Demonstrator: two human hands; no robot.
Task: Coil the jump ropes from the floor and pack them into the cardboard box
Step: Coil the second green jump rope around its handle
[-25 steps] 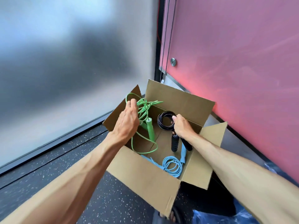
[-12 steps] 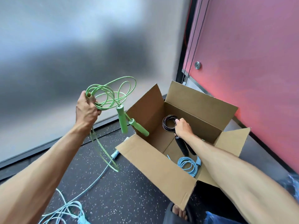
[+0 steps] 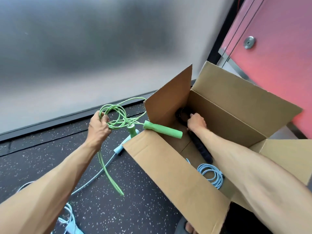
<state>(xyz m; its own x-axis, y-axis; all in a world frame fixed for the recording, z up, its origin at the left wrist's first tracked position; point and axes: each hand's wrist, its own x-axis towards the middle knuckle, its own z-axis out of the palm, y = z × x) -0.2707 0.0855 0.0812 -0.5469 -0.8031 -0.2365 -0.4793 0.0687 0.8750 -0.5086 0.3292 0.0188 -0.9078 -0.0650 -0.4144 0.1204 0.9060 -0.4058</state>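
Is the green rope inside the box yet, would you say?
Out: left hand holds the green rope beside the box, one handle over its rim.

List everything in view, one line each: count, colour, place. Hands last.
brown cardboard box: one, brown, open on the speckled floor.
green jump rope: one, green, coil held outside box, one handle across its edge.
black jump rope: one, black, inside the box, far end.
coiled light blue jump rope: one, light blue, inside the box.
loose light blue jump rope: one, light blue, on floor left of box.
pink wall panel: one, pink, behind the box.
left hand: one, grips the green coil.
right hand: one, holds the black coil.
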